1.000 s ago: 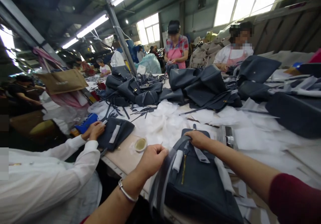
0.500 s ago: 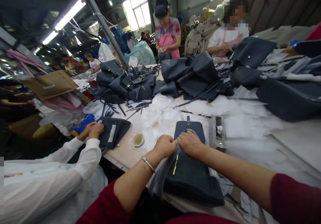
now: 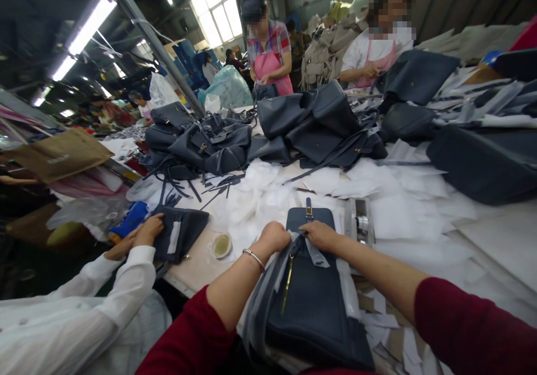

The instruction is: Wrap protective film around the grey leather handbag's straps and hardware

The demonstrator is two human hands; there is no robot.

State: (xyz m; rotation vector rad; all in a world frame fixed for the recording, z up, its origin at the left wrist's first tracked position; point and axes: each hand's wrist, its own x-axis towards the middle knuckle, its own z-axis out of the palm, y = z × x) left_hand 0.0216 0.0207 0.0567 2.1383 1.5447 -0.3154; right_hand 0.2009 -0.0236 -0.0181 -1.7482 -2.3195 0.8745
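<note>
A dark navy leather bag (image 3: pixel 312 302) lies in front of me at the table's near edge, with a gold zipper (image 3: pixel 287 285) down its face and a small buckled tab (image 3: pixel 309 209) at its top. My left hand (image 3: pixel 275 237) is closed around a strap wrapped in translucent plastic (image 3: pixel 255 294), which trails down the bag's left side. Close beside it, over the upper part of the bag, my right hand (image 3: pixel 320 235) pinches the same wrapped strap. A loose wrapped end (image 3: pixel 318 256) droops below the right fingers onto the bag. Both sets of fingertips are partly hidden.
A metal tape dispenser (image 3: pixel 361 221) stands right of the bag, near white padding sheets (image 3: pixel 415 218). To the left are a round tin (image 3: pixel 221 245) and a co-worker's hands (image 3: pixel 146 232) on another bag (image 3: pixel 191 229). Piled navy bags (image 3: pixel 319 120) line the back.
My hands have drawn slightly apart. The loose wrapped end now hangs below my right hand, and more of the gold zipper shows. The whole view has shifted a little.
</note>
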